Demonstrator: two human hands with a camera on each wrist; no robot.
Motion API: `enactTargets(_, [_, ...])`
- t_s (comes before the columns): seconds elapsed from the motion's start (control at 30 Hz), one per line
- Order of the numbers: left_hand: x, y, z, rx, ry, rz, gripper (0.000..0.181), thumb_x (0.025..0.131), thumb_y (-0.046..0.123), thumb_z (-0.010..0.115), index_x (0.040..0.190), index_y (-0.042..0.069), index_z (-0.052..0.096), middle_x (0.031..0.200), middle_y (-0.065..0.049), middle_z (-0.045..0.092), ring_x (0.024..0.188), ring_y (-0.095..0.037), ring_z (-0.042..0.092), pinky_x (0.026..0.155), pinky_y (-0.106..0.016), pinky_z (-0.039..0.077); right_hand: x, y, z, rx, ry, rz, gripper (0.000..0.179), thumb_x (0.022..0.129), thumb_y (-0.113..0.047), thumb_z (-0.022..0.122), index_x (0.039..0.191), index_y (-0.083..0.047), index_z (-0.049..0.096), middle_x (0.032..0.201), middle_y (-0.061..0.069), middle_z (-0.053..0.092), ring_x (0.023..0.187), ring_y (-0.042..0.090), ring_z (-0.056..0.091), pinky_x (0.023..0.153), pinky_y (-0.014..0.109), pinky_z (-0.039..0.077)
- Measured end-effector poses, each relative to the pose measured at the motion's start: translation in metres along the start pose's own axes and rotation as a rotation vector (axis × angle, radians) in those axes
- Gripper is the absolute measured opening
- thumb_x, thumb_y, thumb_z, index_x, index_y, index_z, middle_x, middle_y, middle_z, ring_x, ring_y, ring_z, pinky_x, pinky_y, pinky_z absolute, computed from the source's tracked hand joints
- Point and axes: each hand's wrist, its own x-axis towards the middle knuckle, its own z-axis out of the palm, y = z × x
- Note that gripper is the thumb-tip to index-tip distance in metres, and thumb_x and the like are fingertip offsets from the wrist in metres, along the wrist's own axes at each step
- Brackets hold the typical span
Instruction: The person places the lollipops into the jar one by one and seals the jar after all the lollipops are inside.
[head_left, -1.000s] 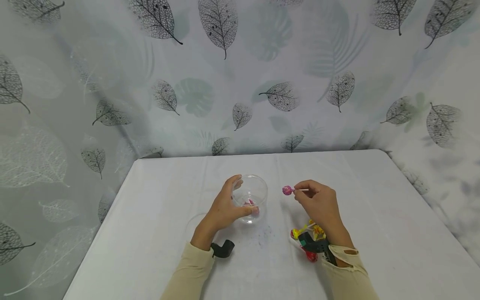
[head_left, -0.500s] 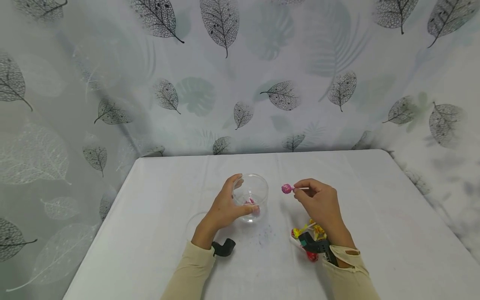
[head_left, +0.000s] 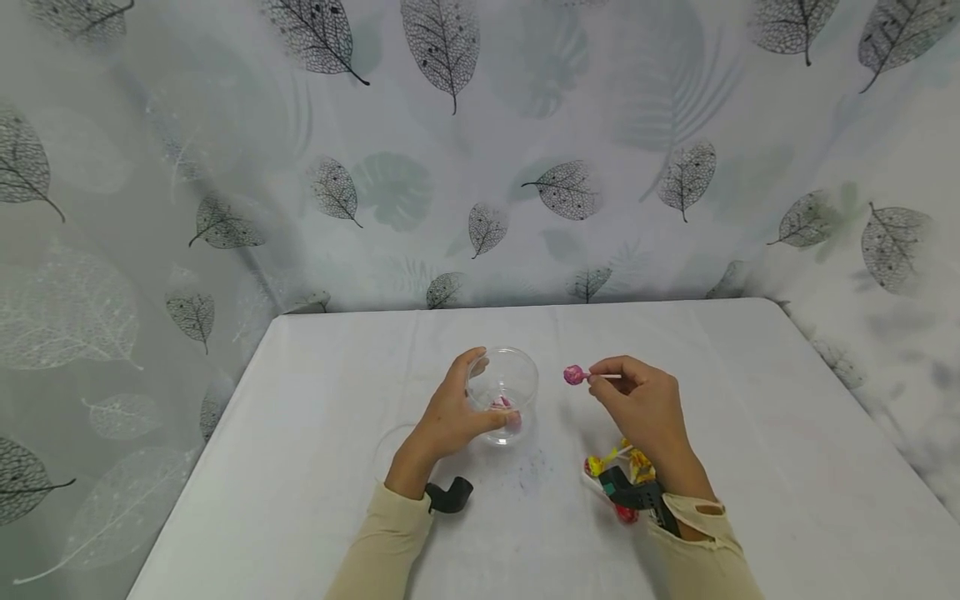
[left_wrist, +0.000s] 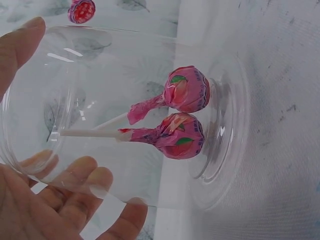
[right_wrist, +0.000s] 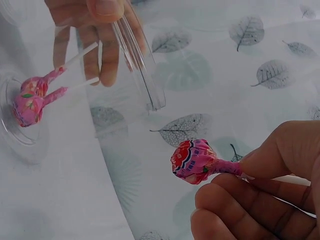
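Note:
My left hand [head_left: 448,414] grips a clear plastic jar [head_left: 504,367] from the left, thumb on the near side and fingers round the far side. Inside it, the left wrist view has two pink-wrapped lollipops [left_wrist: 182,137], heads down at the base and white sticks leaning toward the open mouth. To the jar's right, my right hand [head_left: 639,408] pinches a third pink lollipop [right_wrist: 192,161] by its stick, just behind the wrapper's twist. That lollipop is level, its head pointing left toward the jar with a gap between them.
Beneath the right wrist lie yellow-wrapped lollipops [head_left: 641,468] and a red lollipop [head_left: 626,513], partly covered by the wrist camera. A clear round lid [head_left: 380,450] lies flat left of the left wrist. Leaf-patterned cloth [head_left: 480,167] hangs behind the white table [head_left: 720,358].
Both hands stay nearly still, the left on the jar and the right pinching the pink lollipop. The head view has shifted very slightly.

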Motion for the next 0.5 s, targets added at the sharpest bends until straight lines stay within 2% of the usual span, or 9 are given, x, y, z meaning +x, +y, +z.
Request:
enactTargets(0.2, [-0.0010, 0.0003, 0.0007, -0.002, 0.001, 0.002, 0.108, 0.074, 0.043, 0.095, 0.160, 0.029, 0.030, 0.161, 0.001, 0.045, 0.151, -0.029, 0.038, 0.118, -0.060, 0.035, -0.0017, -0.0030, -0.0007, 0.007, 0.011, -0.004, 0.007, 0.096, -0.010, 0.073, 0.098, -0.007, 0.079, 0.093, 0.008, 0.079, 0.080, -0.002, 0.072, 0.065, 0.021, 0.056])
enactTargets(0.5, [-0.0013, 0.0006, -0.0004, 0.004, 0.003, 0.006, 0.108, 0.074, 0.042, 0.095, 0.160, 0.029, 0.030, 0.162, 0.000, 0.045, 0.151, -0.028, 0.038, 0.118, -0.060, 0.035, -0.0014, -0.0074, 0.0007, 0.053, 0.019, -0.025, 0.008, 0.096, -0.010, 0.073, 0.100, -0.005, 0.078, 0.092, 0.012, 0.079, 0.078, 0.001, 0.072, 0.065, 0.020, 0.055])
